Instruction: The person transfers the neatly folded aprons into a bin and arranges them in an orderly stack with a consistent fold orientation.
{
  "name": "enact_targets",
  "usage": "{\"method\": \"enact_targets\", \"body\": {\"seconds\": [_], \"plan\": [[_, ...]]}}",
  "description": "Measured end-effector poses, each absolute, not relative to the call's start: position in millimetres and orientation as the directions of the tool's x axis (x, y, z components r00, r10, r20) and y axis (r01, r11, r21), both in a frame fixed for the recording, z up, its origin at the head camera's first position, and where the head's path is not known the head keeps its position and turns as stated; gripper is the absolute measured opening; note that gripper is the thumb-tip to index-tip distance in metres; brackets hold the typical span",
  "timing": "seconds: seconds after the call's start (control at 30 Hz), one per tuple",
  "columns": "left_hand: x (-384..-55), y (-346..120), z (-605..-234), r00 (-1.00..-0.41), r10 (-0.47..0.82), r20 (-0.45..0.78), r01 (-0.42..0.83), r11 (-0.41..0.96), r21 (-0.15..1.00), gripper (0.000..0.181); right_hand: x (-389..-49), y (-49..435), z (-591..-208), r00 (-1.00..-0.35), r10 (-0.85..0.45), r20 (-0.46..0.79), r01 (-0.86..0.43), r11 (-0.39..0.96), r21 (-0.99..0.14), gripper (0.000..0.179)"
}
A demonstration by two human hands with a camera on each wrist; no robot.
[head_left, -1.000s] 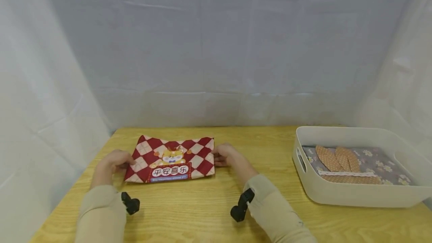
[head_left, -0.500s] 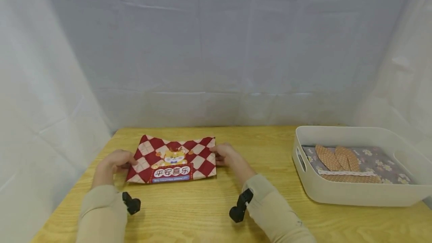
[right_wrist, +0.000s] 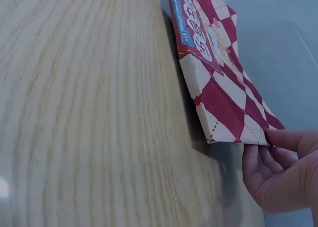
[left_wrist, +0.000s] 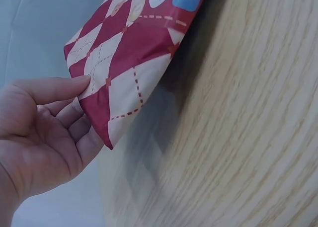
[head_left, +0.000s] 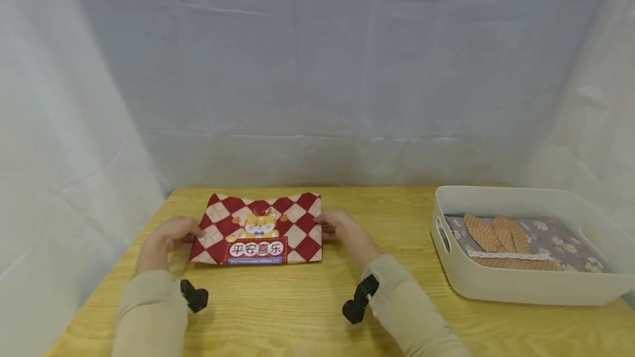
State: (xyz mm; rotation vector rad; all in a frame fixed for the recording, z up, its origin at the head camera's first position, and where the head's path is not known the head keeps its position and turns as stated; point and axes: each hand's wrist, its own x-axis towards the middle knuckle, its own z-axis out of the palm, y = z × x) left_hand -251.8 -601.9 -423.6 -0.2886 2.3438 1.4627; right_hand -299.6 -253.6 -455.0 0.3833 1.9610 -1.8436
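Note:
A folded cloth (head_left: 258, 230) with red and cream diamonds carries a cartoon animal and a lettered patch. At its left edge my left hand (head_left: 176, 233) pinches it, thumb on top and fingers beneath. My right hand (head_left: 337, 223) pinches the right edge in the same way. Seen in the left wrist view, the cloth (left_wrist: 131, 63) hangs over the tabletop with a shadow under its near edge. From the right wrist view, the right thumb (right_wrist: 285, 137) lies on the upper face of the cloth, while the other fingers curl under it. The cloth's underside is hidden.
On the right of the wooden table (head_left: 278, 313) stands a white plastic basket (head_left: 526, 285) with handle holes. Inside lies a grey flowered cloth (head_left: 560, 238) with brown dotted pieces and lace trim. White sheeting (head_left: 317, 98) hangs behind and at both sides.
The checked cloth has shifted a little to the right and slightly farther back, with both hands moving along while holding it. The basket stays where it was.

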Motion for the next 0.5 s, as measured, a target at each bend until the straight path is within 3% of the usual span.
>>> {"method": "enact_targets", "body": {"seconds": [0.4,0.5], "plan": [[-264.4,-583.8,-419.2,-0.914,0.12,-0.389,-0.353,0.241,0.904,0.029,-312.5,-223.1,-447.8,-0.885,-0.067,-0.46,0.452,0.105,-0.886,0.014],[-266.1,-579.0,-418.1,-0.915,0.135,-0.38,-0.349,0.207,0.914,0.029,-347.9,-207.3,-483.9,-0.888,-0.121,-0.443,0.438,0.063,-0.897,0.015]]}}
